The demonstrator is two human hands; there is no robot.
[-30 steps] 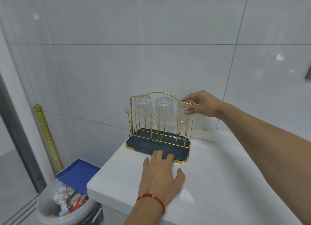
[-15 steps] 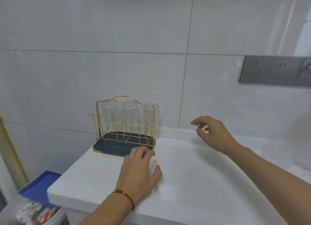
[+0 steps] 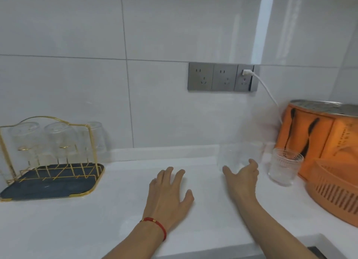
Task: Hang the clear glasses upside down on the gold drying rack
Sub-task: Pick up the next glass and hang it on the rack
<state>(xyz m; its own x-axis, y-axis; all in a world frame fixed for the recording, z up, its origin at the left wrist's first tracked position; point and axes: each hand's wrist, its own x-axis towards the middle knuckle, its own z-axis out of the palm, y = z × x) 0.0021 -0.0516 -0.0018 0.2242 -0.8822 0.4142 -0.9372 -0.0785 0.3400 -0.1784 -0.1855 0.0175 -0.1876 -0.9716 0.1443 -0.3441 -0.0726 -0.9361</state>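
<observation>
The gold drying rack (image 3: 92, 148) on its dark blue tray (image 3: 48, 189) stands at the left of the white counter. Three clear glasses (image 3: 58, 136) hang upside down on its back pegs. My left hand (image 3: 168, 196) lies flat on the counter in the middle, holding nothing. My right hand (image 3: 242, 181) is open, with thumb and fingers spread at the near side of a faint, blurred smooth clear glass (image 3: 240, 154) standing upright. I cannot tell whether the fingers touch it. A ribbed clear glass (image 3: 284, 167) stands upright just to the right.
An orange slatted basket (image 3: 329, 183) and an orange box with a metal top (image 3: 319, 132) fill the right end of the counter. Grey wall sockets (image 3: 220, 77) hold a white plug and cable (image 3: 267, 90). The counter's front edge runs below my forearms.
The view swung right, away from the rack. My right hand left the third hung glass and moved right and down to the smooth glass. My left hand slid right along the counter.
</observation>
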